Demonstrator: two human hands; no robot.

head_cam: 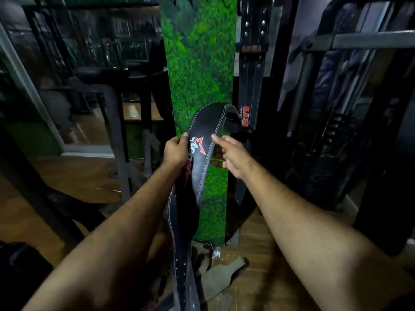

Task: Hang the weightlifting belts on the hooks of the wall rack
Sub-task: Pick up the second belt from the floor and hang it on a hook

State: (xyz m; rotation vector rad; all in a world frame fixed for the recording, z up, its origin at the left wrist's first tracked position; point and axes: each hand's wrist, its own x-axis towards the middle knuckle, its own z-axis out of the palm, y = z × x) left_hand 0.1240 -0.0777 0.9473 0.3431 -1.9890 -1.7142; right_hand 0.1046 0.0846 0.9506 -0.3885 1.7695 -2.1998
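Observation:
A black leather weightlifting belt (203,162) with white stitching and a red star logo is held up in front of a green grass-textured wall panel (197,70). My left hand (176,151) is shut on the belt's left edge beside the logo. My right hand (229,153) pinches the right edge, index finger stretched out. The belt's upper end folds over above the hands; its punched tail hangs down between my forearms. A second black belt (252,70) with red lettering hangs to the right of the panel. Dark hooks (225,2) show faintly at the panel's top.
More belts and straps (220,268) lie on the wooden floor at the panel's foot. A bench frame (116,122) stands left, with a mirror behind. A weight-stack machine (325,153) stands right.

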